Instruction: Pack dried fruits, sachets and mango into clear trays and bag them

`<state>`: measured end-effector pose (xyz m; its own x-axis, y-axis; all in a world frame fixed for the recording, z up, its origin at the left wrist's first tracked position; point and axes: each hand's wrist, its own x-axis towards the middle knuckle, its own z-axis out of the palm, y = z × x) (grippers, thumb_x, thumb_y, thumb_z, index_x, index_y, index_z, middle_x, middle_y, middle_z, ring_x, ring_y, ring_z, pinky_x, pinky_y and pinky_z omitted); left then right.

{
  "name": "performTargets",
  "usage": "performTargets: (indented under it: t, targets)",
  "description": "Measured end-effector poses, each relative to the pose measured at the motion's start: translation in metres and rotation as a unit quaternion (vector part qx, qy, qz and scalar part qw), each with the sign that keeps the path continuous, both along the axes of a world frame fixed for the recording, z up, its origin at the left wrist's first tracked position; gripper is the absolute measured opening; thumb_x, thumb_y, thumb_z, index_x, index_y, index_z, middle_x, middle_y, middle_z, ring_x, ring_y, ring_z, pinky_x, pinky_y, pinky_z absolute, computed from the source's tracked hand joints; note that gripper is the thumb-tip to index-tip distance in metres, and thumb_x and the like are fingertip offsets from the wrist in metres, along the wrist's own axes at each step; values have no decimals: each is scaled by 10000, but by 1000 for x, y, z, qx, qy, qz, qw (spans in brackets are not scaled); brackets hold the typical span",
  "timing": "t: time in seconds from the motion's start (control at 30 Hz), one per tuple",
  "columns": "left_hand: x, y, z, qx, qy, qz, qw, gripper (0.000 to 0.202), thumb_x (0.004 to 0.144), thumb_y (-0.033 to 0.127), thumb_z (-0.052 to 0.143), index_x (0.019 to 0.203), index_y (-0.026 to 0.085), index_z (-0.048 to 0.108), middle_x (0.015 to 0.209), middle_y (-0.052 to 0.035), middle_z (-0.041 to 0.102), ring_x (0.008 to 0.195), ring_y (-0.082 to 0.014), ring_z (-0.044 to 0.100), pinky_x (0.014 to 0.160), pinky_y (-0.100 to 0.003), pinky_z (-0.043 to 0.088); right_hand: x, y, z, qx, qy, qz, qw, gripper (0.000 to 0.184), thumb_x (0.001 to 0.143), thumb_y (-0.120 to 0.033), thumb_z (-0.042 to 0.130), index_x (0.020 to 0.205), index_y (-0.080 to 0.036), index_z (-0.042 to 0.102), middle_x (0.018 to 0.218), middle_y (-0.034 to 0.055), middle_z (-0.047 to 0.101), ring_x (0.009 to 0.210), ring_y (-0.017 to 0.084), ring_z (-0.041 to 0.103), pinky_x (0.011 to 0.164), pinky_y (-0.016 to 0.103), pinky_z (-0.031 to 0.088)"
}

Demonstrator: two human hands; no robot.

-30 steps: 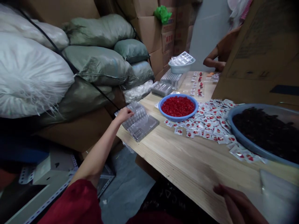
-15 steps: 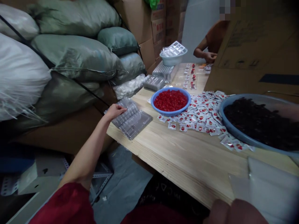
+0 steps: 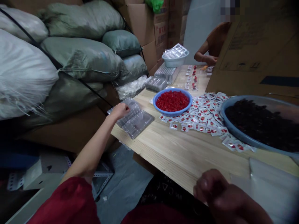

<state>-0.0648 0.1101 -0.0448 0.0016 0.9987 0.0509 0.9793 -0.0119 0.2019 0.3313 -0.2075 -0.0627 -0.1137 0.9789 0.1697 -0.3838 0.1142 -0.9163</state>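
The stack of clear ribbed plastic trays [image 3: 136, 118] sits at the left corner of the pale wooden tabletop [image 3: 177, 152]. My left hand [image 3: 120, 110] lies on its near edge, arm stretched out and fingers bent down over the top tray; I cannot tell whether they grip it. Just beyond, a round blue plastic bowl [image 3: 173, 114] holds small red pieces [image 3: 172, 101], with white sachets printed in red [image 3: 203, 116] spread beside it. Further right, a wide grey-blue basin [image 3: 235, 132] holds a dark heap [image 3: 261, 124]. My right hand [image 3: 217, 193] hangs blurred over the near edge, curled like a fist.
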Motion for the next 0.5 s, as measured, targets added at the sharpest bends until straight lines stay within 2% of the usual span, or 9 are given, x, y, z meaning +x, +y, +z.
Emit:
performTargets:
  t: [0.07, 0.13, 0.23, 0.3, 0.37, 0.43, 0.47, 0.5]
  targets:
    - [6, -3, 5, -2, 33, -2, 999, 52, 644, 240, 688, 618, 202, 664, 678, -83, 663, 731, -253, 625, 676, -301, 380, -4, -1, -4, -46, -25, -56, 997, 97, 893, -329, 665, 850, -352, 750, 949, 38, 664, 817, 198, 670, 714, 328, 553]
    - [7, -5, 9, -1, 56, -1, 998, 46, 655, 236, 691, 647, 198, 666, 713, -95, 674, 777, -278, 642, 702, -311, 398, -6, -3, -15, -88, -56, -94, 990, 83, 882, -342, 683, 851, -312, 754, 987, 49, 672, 899, 213, 669, 775, 323, 562]
    - [3, -13, 15, 27, 79, 7, 997, 106, 777, 273, 615, 814, 201, 683, 898, -116, 700, 901, -296, 646, 754, -328, 421, 0, -5, -39, -132, -102, -112, 980, 130, 865, -394, 699, 858, -281, 763, 1041, 60, 695, 1016, 236, 664, 874, 317, 561]
    - [0, -23, 20, 95, 66, 29, 993, 172, 873, 291, 519, 936, 205, 654, 1038, -118, 679, 956, -277, 632, 785, -334, 434, 8, -5, -55, -156, -123, -118, 973, 164, 853, -423, 707, 881, -274, 770, 1058, 64, 710, 1076, 248, 656, 915, 307, 555]
    - [4, -40, 25, 214, -2, 50, 976, 183, 931, 296, 454, 978, 204, 605, 1057, -104, 651, 939, -238, 619, 814, -330, 448, 13, -3, -65, -178, -132, -123, 967, 196, 833, -445, 723, 908, -271, 772, 1044, 64, 725, 1088, 253, 658, 934, 304, 554]
    - [23, -65, 28, 316, -140, 34, 938, 162, 965, 323, 439, 985, 212, 555, 1009, -75, 632, 866, -193, 608, 802, -313, 468, 10, 2, -67, -204, -133, -127, 961, 234, 823, -456, 734, 961, -270, 766, 1043, 62, 734, 1068, 252, 670, 943, 315, 554]
    - [39, -82, 27, 332, -226, 10, 916, 158, 978, 348, 439, 991, 221, 533, 994, -61, 625, 833, -174, 602, 783, -301, 480, 5, 5, -66, -216, -128, -128, 959, 262, 829, -464, 728, 1006, -272, 757, 1061, 63, 734, 1052, 249, 677, 945, 328, 555]
    - [59, -101, 23, 314, -322, -21, 893, 167, 983, 391, 450, 996, 236, 510, 1009, -53, 619, 791, -158, 597, 721, -285, 490, -2, 9, -63, -224, -118, -125, 959, 302, 843, -475, 714, 1070, -277, 741, 1097, 66, 729, 1035, 246, 684, 940, 344, 558]
